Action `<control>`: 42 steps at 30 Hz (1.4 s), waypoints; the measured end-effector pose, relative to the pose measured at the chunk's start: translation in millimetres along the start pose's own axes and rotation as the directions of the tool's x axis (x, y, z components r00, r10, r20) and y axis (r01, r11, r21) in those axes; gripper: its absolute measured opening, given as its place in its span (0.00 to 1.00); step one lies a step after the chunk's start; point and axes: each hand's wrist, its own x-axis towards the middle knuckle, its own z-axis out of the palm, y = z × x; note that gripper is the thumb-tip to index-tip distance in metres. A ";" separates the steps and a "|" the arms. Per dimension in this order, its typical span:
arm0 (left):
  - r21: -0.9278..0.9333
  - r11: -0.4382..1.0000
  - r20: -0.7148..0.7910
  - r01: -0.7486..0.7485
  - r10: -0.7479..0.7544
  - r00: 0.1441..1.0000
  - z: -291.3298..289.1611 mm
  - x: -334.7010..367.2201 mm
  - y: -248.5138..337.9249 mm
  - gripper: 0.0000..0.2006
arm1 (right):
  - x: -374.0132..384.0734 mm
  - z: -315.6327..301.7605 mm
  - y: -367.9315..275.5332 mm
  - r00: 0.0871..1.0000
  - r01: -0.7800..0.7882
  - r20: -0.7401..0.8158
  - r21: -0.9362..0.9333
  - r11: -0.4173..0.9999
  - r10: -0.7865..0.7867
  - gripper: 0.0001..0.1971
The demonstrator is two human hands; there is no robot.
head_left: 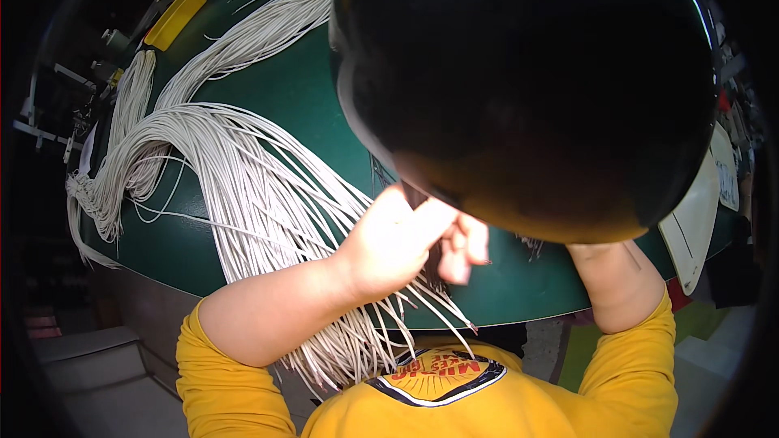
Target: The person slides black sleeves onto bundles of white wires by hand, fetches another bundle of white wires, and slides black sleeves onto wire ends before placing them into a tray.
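White wires (268,195) are lying across the green desk (300,89); the left hand (406,239) is curling over them, fingers bent, grip unclear; right hand hidden.

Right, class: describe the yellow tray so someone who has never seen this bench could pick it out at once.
Start from the green table top, covered with long bundles of pale wires that run to the left hand. Follow the wires to the far left corner. There lies the yellow tray, a shallow oblong and the only bright yellow thing on the table.
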 end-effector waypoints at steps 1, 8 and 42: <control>-0.031 0.998 -0.109 0.054 -0.057 0.992 -9.5 -10.4 4.6 0.16 | 7.4 4.0 9.5 0.995 -0.068 -0.060 0.093 0.993 0.074 0.08; 0.016 0.961 -0.252 -0.276 0.271 0.929 -14.8 -12.5 -2.9 0.12 | 13.4 -19.8 20.2 0.546 0.832 0.683 -0.374 0.410 -0.485 0.07; -0.105 0.810 -0.188 -0.578 0.554 0.811 -26.5 -3.0 -17.1 0.04 | -4.5 -8.3 4.0 0.932 0.053 0.361 -0.085 0.995 -0.019 0.13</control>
